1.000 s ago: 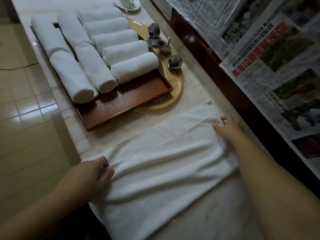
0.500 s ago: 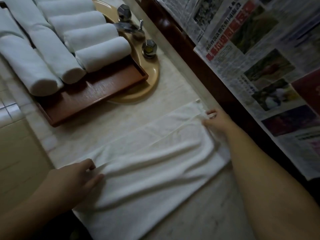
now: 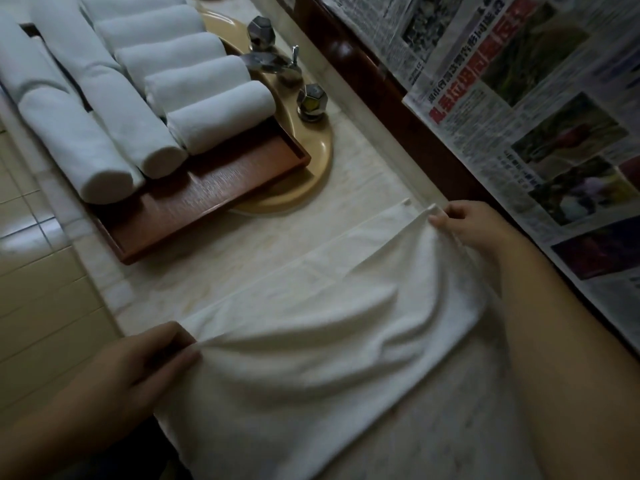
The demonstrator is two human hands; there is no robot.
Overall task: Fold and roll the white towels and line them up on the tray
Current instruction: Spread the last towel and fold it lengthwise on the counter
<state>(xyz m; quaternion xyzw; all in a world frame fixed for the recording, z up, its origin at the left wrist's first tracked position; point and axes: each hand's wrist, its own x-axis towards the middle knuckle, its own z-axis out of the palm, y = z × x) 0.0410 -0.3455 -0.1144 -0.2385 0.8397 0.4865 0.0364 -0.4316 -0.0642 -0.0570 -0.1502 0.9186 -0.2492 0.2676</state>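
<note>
Pinched by both hands [image 3: 138, 368] [image 3: 474, 226]; white towel [image 3: 311, 341] lies rumpled.

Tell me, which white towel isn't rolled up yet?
The flat towel spread on the counter, pinched at its ends by the left hand and right hand. All the others are rolled towels lying on the wooden tray.

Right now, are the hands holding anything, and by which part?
Yes, the towel. The left hand pinches its near-left edge and the right hand pinches the far-right corner, lifting a fold off the counter.
</note>
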